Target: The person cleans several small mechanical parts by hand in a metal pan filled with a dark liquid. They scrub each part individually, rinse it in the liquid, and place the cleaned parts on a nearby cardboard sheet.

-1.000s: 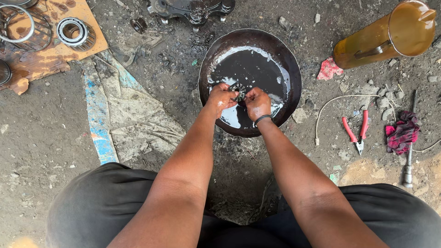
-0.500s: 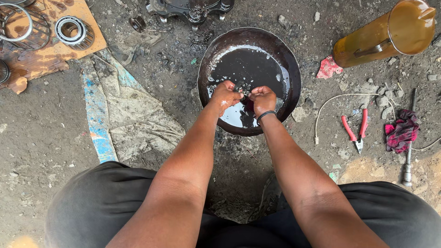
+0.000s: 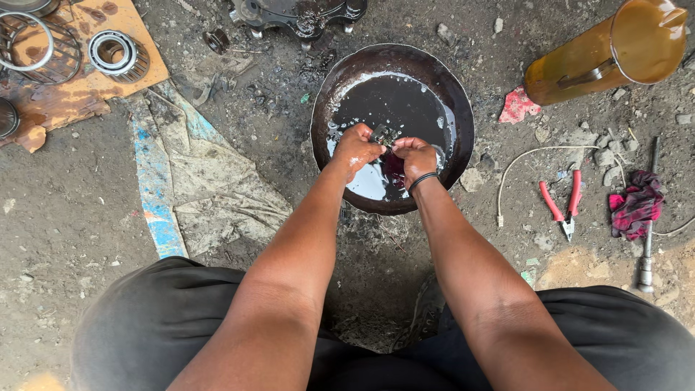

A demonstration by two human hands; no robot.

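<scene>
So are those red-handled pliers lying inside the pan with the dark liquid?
No, the red-handled pliers lie on the dirt ground to the right of the pan, well outside its rim.

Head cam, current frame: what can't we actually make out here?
- Small dark metal part between left hand and right hand: shape unclear, fingers cover most of it.
- Bottom of round black metal pan: hidden under dark oily liquid.
- Dark machine casting: cut off by the top edge.
- Amber plastic jug: mouth cut off at the right edge.
- Grey steel bearing ring: detail too small.
</scene>
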